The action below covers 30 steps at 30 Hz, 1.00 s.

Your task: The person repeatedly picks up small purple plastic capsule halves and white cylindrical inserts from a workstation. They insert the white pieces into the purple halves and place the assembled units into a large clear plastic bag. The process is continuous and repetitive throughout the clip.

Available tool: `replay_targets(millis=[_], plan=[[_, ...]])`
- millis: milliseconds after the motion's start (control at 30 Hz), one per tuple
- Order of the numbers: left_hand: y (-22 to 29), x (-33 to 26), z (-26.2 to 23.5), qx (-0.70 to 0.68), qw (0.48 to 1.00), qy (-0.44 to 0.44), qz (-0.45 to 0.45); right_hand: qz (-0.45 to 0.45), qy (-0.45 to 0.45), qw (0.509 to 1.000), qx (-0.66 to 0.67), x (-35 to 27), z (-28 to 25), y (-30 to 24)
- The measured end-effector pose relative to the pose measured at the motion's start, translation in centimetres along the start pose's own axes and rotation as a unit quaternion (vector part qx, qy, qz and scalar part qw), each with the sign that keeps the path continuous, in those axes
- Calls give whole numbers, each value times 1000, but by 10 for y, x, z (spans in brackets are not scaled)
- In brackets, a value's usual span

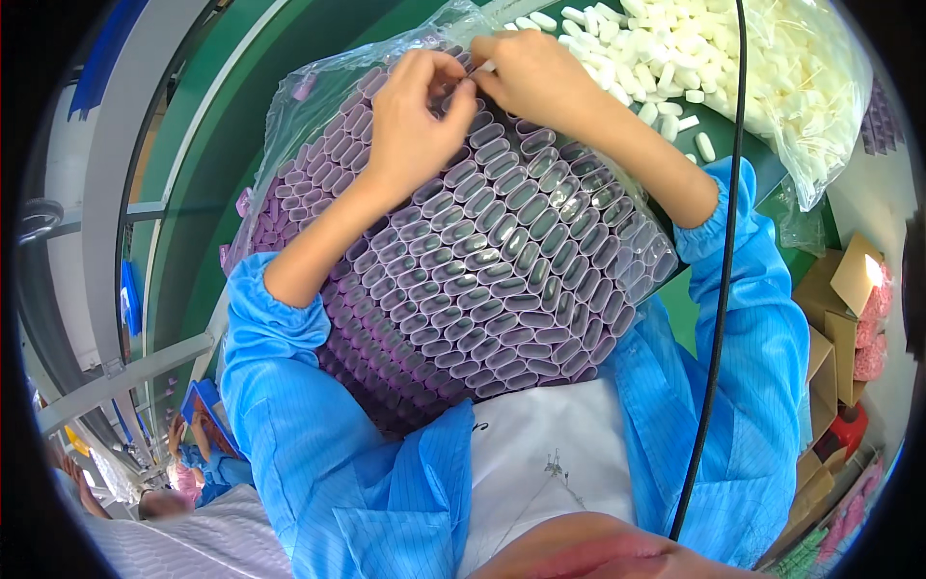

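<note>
A large block of small oval purple-grey plastic shells stands in front of me, stacked in tight rows with their open ends up. A clear plastic bag lies around its far and left sides. Over the far edge of the block, my left hand has its fingers curled, with thumb and forefinger close together. My right hand meets it there, its fingers pinched. Both sets of fingertips nearly touch, and what lies between them is too small and too covered to name.
White oval pieces lie heaped at the far right on the green table, beside a clear bag of cream-coloured pieces. A black cable hangs down across the right side. Cardboard boxes stand at right. Another person is at lower left.
</note>
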<state>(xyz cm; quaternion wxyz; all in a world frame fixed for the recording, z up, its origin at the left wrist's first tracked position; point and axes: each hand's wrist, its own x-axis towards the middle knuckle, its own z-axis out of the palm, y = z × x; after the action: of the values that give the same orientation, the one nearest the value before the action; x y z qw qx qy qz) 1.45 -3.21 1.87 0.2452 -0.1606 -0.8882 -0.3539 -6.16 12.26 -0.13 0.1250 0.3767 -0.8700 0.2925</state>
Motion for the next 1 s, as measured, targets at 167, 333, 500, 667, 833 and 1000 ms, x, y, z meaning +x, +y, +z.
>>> replay_targets(millis=[167,333,500,667,833,1000], plan=[[-5,2,8,47,991,-89,91,153,37,959,234,-8,-34,5],[6,29,14,68,966,-206,139,105,34,989,101,-30,-44,15],[18,46,17,142,924,-327,142,-15,-5,995,-99,-39,-37,32],[10,45,14,160,901,-361,182,-68,5,993,-96,-42,-29,33],[15,33,7,150,932,-264,198,-66,20,994,-85,-46,-25,31],[17,34,7,137,929,-266,216,-35,23,998,-50,-47,-29,28]])
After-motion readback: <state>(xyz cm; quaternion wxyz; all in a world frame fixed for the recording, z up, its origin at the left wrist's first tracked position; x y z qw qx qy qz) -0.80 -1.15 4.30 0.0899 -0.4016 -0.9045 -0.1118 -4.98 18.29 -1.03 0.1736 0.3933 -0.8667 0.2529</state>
